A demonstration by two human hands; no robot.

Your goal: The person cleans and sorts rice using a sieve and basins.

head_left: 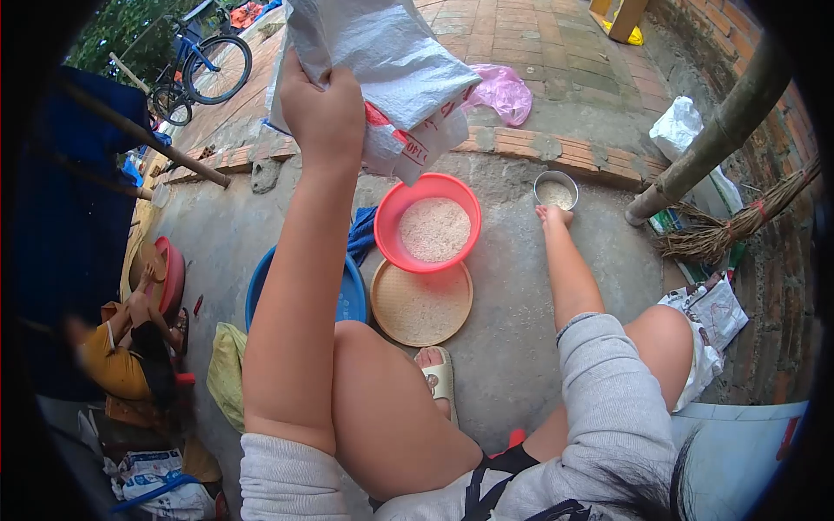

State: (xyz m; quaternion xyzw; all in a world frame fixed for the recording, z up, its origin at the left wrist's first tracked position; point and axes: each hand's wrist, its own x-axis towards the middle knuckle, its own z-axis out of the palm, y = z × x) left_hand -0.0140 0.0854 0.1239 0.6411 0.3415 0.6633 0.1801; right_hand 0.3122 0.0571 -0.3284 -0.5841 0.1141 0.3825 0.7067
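My left hand (326,108), closed in a fist, holds up a white woven sack (391,61) with red print; its lower edge hangs above a red plastic basin (473,204). Rice (434,227) lies in that basin, which overlaps the far edge of a round woven tray (382,300) holding more grains. Out to the right, my right hand (553,214) grips the near rim of a small metal bowl (573,187) with rice in it. The bowl is at the concrete floor, and scattered grains lie around it. What is inside the sack is hidden.
A blue basin (359,304) sits left of the tray, partly behind my forearm. Beyond a brick edging lies a pink plastic bag (504,94). A bamboo pole (712,139) and straw broom (738,230) stand at right. Another person (130,347) sits at left by a red basin (176,278).
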